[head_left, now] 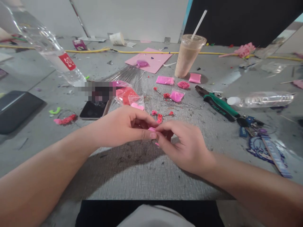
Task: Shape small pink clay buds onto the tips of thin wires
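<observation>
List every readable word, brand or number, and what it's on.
"NG-PIN": on the green-and-black pliers; start of the word unclear.
Red label on the left bottle: white marks, too blurred.
Long tag at right: large letters, too blurred to read surely.
Purple box: print too small.

I face a pale wall (132,19), black panel (236,20) to its right. Grey, streaky counter (142,183) before me; yellow cable (146,52) crosses its far side.
</observation>
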A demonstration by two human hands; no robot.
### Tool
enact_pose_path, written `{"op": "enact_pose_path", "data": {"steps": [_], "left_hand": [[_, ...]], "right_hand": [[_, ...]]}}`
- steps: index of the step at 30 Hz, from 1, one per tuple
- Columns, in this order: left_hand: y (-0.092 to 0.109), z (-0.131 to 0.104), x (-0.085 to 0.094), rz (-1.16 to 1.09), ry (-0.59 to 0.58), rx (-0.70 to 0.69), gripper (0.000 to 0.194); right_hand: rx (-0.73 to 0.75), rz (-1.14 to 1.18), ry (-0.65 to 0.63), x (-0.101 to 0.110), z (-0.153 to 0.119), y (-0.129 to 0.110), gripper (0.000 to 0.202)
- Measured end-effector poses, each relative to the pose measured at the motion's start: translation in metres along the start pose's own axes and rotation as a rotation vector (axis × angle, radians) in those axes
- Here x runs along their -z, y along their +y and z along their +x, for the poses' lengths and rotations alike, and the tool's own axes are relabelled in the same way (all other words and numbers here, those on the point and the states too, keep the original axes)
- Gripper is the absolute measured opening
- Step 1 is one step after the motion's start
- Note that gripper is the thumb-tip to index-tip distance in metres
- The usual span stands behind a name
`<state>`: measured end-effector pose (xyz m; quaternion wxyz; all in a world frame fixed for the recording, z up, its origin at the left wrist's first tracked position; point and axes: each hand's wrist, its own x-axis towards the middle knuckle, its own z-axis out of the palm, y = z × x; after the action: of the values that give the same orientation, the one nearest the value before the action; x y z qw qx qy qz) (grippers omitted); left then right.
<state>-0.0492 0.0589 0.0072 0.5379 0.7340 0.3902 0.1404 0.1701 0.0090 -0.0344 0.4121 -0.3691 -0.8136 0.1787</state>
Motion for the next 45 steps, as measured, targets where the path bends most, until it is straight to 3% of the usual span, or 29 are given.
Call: {"op": "enact_pose_path", "data": {"steps": [3,8,12,15,18,22,26,29,33,38,42,45], "left_hand": [[0.001,0.001,0.0,0.062,0.008,0.035,0.018],[-0.003,0.005,-0.001,0.173,0.043,0.055,0.028],[-0.005,0.004,0.0,0.21,0.059,0.031,0.031],[-0.005,0.003,0.002,0.235,0.033,0.046,0.031],[-0.005,0.003,0.004,0.263,-0.007,0.058,0.03],[-0.003,0.004,0.005,0.331,-0.006,0.069,0.028],[0.001,0.006,0.005,0.416,-0.042,0.117,0.031],[-0.001,0.008,0.003,0.484,-0.039,0.098,0.028],[-0.007,0.01,0.001,0.582,0.024,0.075,0.025],[-0.015,0.008,0.004,0.661,0.054,0.135,0.026],[-0.017,0.008,0.006,0.709,0.107,0.094,0.029],[-0.011,0.008,0.005,0.694,0.215,0.038,0.032]], "right_hand": [[-0.093,0.028,-0.008,0.001,0.001,-0.001,0.007],[-0.426,0.225,0.017,0.001,0.003,0.001,0.019],[-0.403,0.2,-0.04,0.001,0.004,0.004,0.031],[-0.386,0.3,-0.056,0.0,0.003,0.003,0.022],[-0.481,0.473,-0.028,-0.003,0.003,0.004,0.014],[-0.605,0.59,-0.028,-0.005,0.005,0.004,0.02],[-0.59,0.576,-0.039,-0.002,0.006,0.002,0.028],[-0.499,0.434,-0.057,0.0,0.006,0.001,0.03],[-0.4,0.33,-0.091,0.0,0.004,0.002,0.026],[-0.45,0.466,-0.105,-0.003,0.003,0.005,0.009],[-0.462,0.467,-0.117,-0.003,0.003,0.004,0.018],[-0.388,0.367,-0.119,-0.001,0.004,0.004,0.022]]}}
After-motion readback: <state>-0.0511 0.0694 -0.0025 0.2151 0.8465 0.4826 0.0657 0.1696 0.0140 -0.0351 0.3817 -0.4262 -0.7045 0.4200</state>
